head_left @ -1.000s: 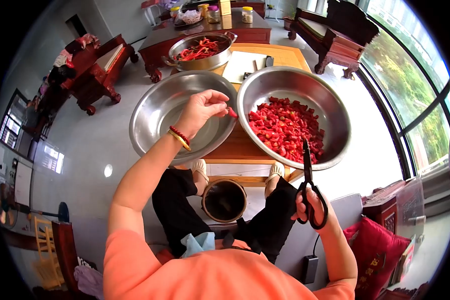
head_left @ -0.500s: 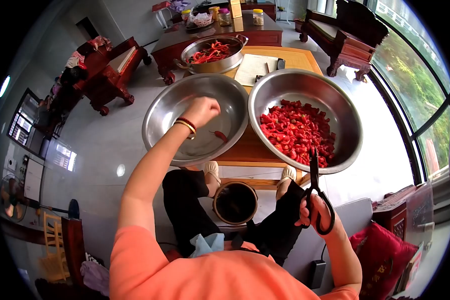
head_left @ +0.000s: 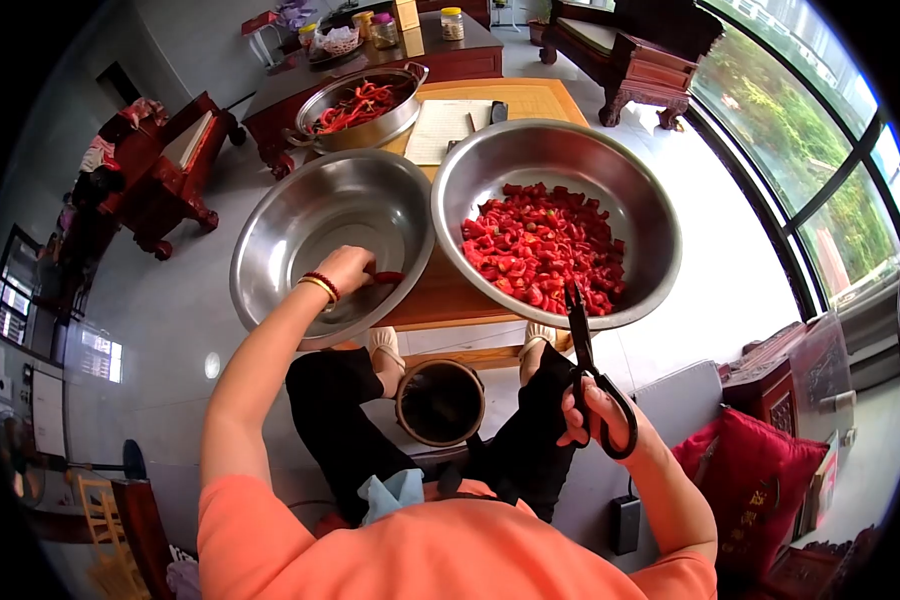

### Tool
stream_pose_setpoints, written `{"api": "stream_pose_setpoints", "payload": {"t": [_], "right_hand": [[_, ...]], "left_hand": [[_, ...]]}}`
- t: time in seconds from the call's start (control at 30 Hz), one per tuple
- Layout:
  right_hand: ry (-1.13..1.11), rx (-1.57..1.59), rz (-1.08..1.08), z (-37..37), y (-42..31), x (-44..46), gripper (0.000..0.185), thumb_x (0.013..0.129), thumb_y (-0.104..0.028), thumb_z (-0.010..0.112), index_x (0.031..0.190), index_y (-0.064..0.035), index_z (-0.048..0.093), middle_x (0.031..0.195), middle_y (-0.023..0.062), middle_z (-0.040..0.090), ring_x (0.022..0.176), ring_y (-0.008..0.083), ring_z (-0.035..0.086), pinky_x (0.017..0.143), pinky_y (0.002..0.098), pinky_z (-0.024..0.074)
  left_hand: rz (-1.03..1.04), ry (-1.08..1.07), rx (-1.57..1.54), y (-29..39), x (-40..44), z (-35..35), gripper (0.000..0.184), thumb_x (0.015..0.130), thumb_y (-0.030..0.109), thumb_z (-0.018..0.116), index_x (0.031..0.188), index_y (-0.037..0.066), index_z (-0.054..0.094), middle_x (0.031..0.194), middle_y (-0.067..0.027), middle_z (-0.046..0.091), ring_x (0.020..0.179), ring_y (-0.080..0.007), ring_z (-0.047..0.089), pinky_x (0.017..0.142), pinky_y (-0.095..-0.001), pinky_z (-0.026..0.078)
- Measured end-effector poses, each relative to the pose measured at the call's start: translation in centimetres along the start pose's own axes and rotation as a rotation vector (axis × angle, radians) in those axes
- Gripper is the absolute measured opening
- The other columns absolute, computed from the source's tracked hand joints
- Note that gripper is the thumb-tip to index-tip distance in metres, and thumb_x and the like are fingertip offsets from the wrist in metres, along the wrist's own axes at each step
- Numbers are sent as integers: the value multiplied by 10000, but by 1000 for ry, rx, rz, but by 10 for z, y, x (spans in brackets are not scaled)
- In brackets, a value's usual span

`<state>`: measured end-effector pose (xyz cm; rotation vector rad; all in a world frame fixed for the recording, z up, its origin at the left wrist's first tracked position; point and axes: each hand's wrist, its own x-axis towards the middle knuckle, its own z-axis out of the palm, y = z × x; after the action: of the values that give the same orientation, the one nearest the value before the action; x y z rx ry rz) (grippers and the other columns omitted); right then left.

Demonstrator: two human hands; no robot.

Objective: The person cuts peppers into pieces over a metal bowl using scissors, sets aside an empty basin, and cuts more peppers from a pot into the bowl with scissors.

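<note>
One red chili (head_left: 388, 279) sits just left of frame centre in the left basin (head_left: 268, 250). The grip of the left hand (head_left: 347, 267) meets its end; whether clamped, cannot tell. Pinch firmly. Keep the scissors (head_left: 584, 358), clamped in the right hand (head_left: 604, 414), lower right, clear. Count: two basins, one scissors, one pot (head_left: 382, 129); cut pieces (head_left: 545, 245) uncountable.

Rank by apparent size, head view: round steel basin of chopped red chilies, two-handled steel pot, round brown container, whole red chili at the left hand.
1. Steel basin of chopped chilies
2. Steel pot
3. Brown container
4. Red chili at left hand
</note>
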<state>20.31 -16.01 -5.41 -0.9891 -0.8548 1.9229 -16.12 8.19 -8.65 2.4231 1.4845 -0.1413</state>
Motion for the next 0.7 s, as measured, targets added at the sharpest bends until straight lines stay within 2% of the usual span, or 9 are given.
{"api": "stream_pose_setpoints", "payload": {"t": [0.13,0.17,0.27,0.33,0.4,0.47,0.57,0.6,0.7], "right_hand": [[31,-49,32,0,-3,0,357,893,-375,500,887,-18,512,691,19,452,550,104,466,608,294,520],[46,-112,9,-1,-4,0,352,894,-366,499,892,-14,510,691,20,451,556,105,467,612,293,521],[74,-257,-48,2,-5,6,342,892,-345,496,906,-3,505,692,24,449,573,107,471,623,291,523],[97,-303,-62,6,-5,10,343,886,-338,497,916,4,501,697,27,448,586,108,473,632,291,525],[60,-265,-32,7,-1,14,355,876,-349,507,919,3,497,705,27,450,594,106,469,641,290,523],[44,-212,-17,9,-1,12,367,867,-360,514,922,2,495,712,27,452,597,104,467,648,288,521],[-19,-114,-37,8,5,3,380,866,-375,507,939,-2,492,721,24,457,598,103,467,657,289,520],[23,-76,12,4,7,0,397,860,-384,506,950,2,488,724,27,459,594,108,471,658,310,525],[14,-92,-73,-7,13,-4,437,840,-427,536,937,-3,493,712,31,456,577,115,471,653,333,530]], "left_hand": [[-58,238,-392,7,-9,-23,94,755,89,612,803,9,616,714,-81,621,672,-150,596,630,-277,465],[11,383,-461,16,-15,-33,100,759,111,608,794,18,625,703,-102,628,639,-174,597,602,-285,462],[121,526,-596,65,-32,-61,90,786,79,603,778,-10,591,665,-24,578,626,-55,520,570,-222,431],[167,545,-716,96,-35,-60,82,788,68,602,767,-10,588,658,-21,561,626,-48,510,557,-220,417],[292,655,-581,123,-37,-62,93,786,65,604,771,-23,577,688,-47,563,615,-74,522,558,-245,421],[284,647,-444,126,-32,-65,90,789,66,602,786,-23,587,710,-63,579,630,-91,536,578,-254,431],[235,613,-570,94,-29,-74,106,801,82,601,838,-16,615,754,-49,623,671,-84,558,611,-236,442],[130,499,-651,81,-33,-82,108,804,92,606,846,-5,626,768,-31,634,692,-72,560,620,-224,441],[207,286,-717,57,-56,-76,101,808,99,601,844,14,641,748,-18,613,705,-71,559,623,-219,439]]}}
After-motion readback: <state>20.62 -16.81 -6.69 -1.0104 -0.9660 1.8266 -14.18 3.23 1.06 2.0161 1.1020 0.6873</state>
